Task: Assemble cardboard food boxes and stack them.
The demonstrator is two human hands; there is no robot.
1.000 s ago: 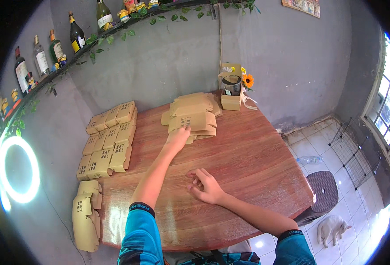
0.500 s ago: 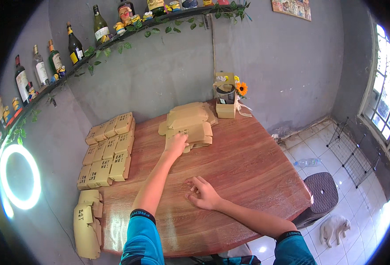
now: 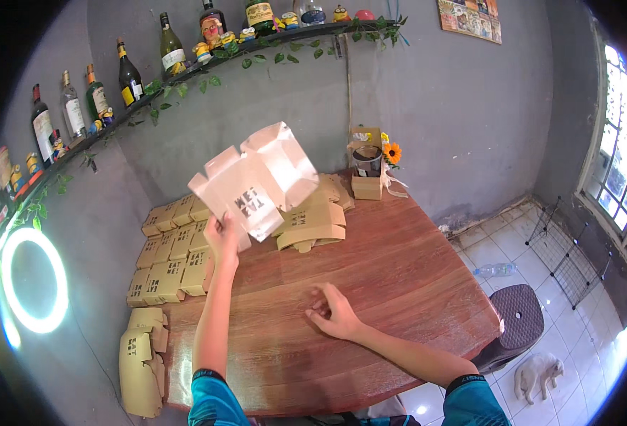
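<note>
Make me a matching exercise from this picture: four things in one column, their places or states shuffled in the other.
1. Left hand
2. Right hand
3. Ring light
4. White cat

A. Lying on the tiled floor
B. Empty, over the wooden table
C. Gripping an unfolded box
D. Glowing at far left

Pairs: 1-C, 2-B, 3-D, 4-A

Bright teal sleeves (image 3: 478,406) end in narrow dark cuffs (image 3: 464,380) with small lettering, leaving both forearms (image 3: 213,326) bare.
</note>
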